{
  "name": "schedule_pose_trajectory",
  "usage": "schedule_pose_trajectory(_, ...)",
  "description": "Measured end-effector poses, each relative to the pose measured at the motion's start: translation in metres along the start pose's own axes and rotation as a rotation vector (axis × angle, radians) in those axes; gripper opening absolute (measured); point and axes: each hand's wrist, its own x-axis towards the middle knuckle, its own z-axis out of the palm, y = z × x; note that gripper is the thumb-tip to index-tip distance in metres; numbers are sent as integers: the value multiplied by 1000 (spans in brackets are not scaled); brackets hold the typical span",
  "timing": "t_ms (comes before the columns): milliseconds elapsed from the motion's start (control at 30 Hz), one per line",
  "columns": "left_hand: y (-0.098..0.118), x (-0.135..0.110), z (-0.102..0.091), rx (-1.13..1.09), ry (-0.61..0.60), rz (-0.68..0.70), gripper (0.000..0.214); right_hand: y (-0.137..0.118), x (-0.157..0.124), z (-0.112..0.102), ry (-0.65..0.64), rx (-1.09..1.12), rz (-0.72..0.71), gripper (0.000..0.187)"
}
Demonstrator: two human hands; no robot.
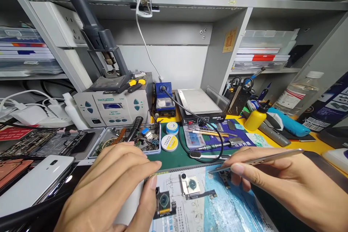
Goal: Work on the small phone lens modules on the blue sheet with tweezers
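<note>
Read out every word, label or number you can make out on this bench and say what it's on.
"QUICK" and "LEAD FREE", barely legible: front of the grey soldering station.
Heating plate badge: too small.
Solder reel label: blurred.
Blue mat, white characters: blurred.
Clear bottle label: too small.
Printed sheet under the camera modules: too small.
Tweezers in the right hand: no text visible.

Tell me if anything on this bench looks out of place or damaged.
Nothing looks spilled. A black-handled tool lies slanted across the parts tray, and an opened phone sits at left with its insides bare. The left hand grips a white object; the right hand holds tweezers.
</note>
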Motion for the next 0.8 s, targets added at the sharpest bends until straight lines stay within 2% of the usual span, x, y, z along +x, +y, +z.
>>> schedule_pose_trajectory(167, -1, 1, -2, -1, -21, 13, 25, 0, -2, -1, -4, -2, -16, 23)
schedule_pose_trajectory(400, 0, 1, -1, 2, -58, 31, 25, 4, -2, 1, 28, -27, -46, 22)
schedule_pose_trajectory(567, 2, -1, 2, -26, 37, -45, 24, 8, -1, 1, 63, -104, -183, 10)
schedule_pose_trajectory(733, -9, -6, -5, -27, -131, 81, 31, 9, -3, 0, 73, -145, -220, 9)
schedule_pose_trajectory(800, -11, -7, -8, -12, -139, 89, 32, 9, -4, 0, 78, -153, -238, 8)
